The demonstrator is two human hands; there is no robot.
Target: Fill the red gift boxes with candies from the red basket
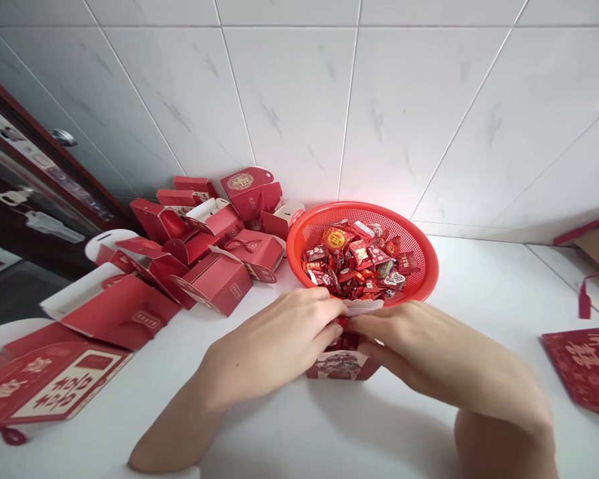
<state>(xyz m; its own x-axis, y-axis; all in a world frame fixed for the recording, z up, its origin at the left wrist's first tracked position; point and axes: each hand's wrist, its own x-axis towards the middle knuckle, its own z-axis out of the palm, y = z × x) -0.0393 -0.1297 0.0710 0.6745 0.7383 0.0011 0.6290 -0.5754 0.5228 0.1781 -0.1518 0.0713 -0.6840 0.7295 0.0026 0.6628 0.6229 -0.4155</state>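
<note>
A small red paper gift box [342,367] stands upright on the white surface, its front printed with a pale design. Its top is open, and red-wrapped candies [348,342] show inside. My left hand [284,332] closes on the box's left side, fingertips at the opening. From the right, my right hand [404,339] is closed on the opposite side, fingers bent in at the rim. A pale scalloped flap [364,305] rises behind my fingers. Just behind stands a red plastic basket [432,266] holding many wrapped candies [359,256]. My fingers partly hide the box's sides.
Several red gift boxes [214,279] lie in a pile at the left, some with flaps up. A red printed bag [586,366] and a brown carton with a red tassel [585,303] are at the right. A tiled wall [289,100] bounds the back.
</note>
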